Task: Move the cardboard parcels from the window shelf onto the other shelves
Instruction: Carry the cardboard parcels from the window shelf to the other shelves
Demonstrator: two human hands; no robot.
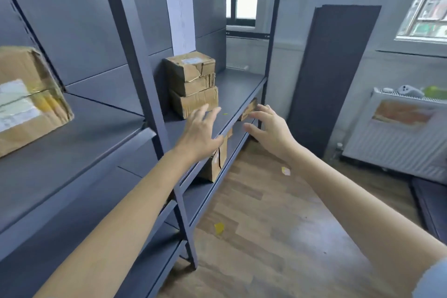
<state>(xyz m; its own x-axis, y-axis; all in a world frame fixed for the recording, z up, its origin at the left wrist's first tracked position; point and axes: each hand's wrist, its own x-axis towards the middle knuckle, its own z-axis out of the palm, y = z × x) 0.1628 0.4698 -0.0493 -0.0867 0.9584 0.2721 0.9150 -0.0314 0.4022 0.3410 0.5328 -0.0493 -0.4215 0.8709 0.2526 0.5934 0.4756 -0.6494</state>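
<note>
At the far left a large cardboard parcel (26, 101) with white labels sits on a grey shelf (79, 138) of the nearer rack, close to that shelf's left end. Further right, past the upright post (145, 94), a stack of three small parcels (192, 83) stands on the next rack's shelf (239, 87) against its back panel, below a white sheet of paper (181, 20). Your left hand (199, 134) reaches over that shelf's front edge, just before the stack, its fingers (205, 111) spread and released, holding nothing. Under the same edge another parcel (216, 162) stands on the shelf below, partly hidden by your wrist. Your right hand (268, 128) hovers just off the front edge, fingers straight and free, their tips near a small box (249, 109) tucked under the shelf. Yellow scraps (219, 228) lie on the wood floor (278, 225), and a white radiator (399, 145) stands at the right wall.
</note>
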